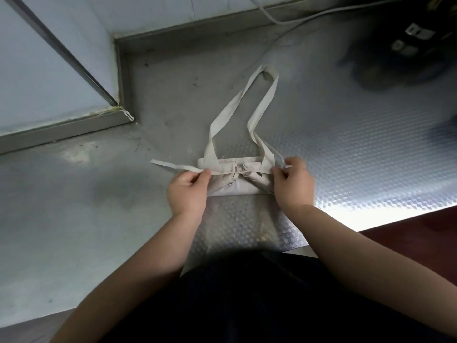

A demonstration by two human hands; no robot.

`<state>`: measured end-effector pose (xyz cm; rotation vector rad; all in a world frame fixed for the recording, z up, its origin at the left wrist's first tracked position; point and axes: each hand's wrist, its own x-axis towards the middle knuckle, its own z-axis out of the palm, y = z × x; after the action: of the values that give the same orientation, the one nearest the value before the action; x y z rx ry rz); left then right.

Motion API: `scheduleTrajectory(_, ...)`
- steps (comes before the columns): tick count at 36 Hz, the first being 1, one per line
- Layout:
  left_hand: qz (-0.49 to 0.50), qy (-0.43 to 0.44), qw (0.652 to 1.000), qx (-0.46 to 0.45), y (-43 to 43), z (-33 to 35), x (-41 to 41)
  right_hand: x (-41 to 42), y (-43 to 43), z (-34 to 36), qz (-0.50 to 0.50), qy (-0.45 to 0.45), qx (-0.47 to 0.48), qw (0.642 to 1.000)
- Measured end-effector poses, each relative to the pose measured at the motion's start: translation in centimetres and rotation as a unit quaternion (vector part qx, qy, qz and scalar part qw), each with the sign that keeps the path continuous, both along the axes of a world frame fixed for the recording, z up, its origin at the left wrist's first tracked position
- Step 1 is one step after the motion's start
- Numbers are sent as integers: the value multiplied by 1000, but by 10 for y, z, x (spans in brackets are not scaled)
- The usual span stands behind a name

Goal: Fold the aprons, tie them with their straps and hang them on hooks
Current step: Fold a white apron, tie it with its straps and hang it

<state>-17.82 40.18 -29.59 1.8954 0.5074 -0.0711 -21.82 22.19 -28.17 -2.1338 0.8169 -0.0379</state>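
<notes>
Fingers (203, 176) of the left hand (188, 191) pinch the left strap end (173, 166), thumb and forefinger closed narrow on the tape, its tail trailing outward past them; those of the right hand (291, 186) pinch the right strap end (284, 165) the same way, only a short stub showing beyond the knuckles; neither hand holds anything else.

Step in hand, by my reading: the tying; both ends run taut and level from each pinch to a knot (235, 173) midway between the fingers, which looks like the cinching pull; folding appears done, hanging not yet begun.

Next move, as I judge it: an even outward pull until the knot bites, perhaps a second throw to lock it; then release the ends and take up the neck loop (263, 95) for a hook; no hook in view, so where it goes cannot be told.

Folded apron (235, 190): lies on the desk (99, 194) directly between the two pinches, its body just nearer the person than the fingertips; pale beige cloth, folded to a compact flat oblong; bunched and creased under the knot, a few frayed threads there; near edge smooth; neck loop stretches away from the fingers, flat on the desk, long and narrow, slightly twisted on the right-hand run.
</notes>
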Motion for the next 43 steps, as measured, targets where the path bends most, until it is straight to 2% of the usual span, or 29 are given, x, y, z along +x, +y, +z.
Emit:
scheduleTrajectory(3,-9,21,998,64,5,-1,2,0,1,3,-7,22,16,1000)
scheduleTrajectory(6,-32,13,992,122,4,0,4,1,2,7,16,47,-41,998)
scheduleTrajectory(9,4,-1,990,139,3,0,-1,-4,2,2,137,46,-208,967)
scheduleTrajectory(11,16,-48,983,175,5,-1,-7,-8,1,-6,223,-11,-226,948)
scheduleTrajectory(12,-19,-89,975,201,8,-2,-11,-11,1,-9,258,-37,-211,942)
scheduleTrajectory(15,-196,-211,919,270,17,-3,-14,-19,-6,-16,330,-47,-199,922)
scheduleTrajectory(17,-278,-248,879,298,28,-6,-13,-24,-9,-13,367,-32,-210,905)
scheduleTrajectory(21,-412,-263,804,339,54,-13,-18,-34,-16,-15,415,-3,-238,878)
scheduleTrajectory(24,-475,-219,778,350,63,-17,-26,-37,-11,-16,361,0,-274,891)
scheduleTrajectory(26,-454,-199,796,347,57,-18,-26,-36,-6,-16,327,-3,-285,901)
scheduleTrajectory(30,-402,-220,824,333,40,-7,-8,-23,-2,-4,277,4,-249,928)
scheduleTrajectory(32,-391,-182,848,308,36,3,5,-16,-4,3,272,30,-221,936)
scheduleTrajectory(33,-382,-147,868,282,34,9,12,-14,-5,6,267,29,-171,948)
scheduleTrajectory(35,-346,-58,912,212,29,22,25,-9,-7,15,243,37,-2,969)
scheduleTrajectory(37,-302,25,941,151,27,30,34,-4,-8,23,233,43,110,965)
scheduleTrajectory(41,-220,128,967,18,28,40,37,3,-11,32,217,39,111,969)
scheduleTrajectory(43,-171,151,971,-73,30,47,34,6,-12,36,176,33,166,970)
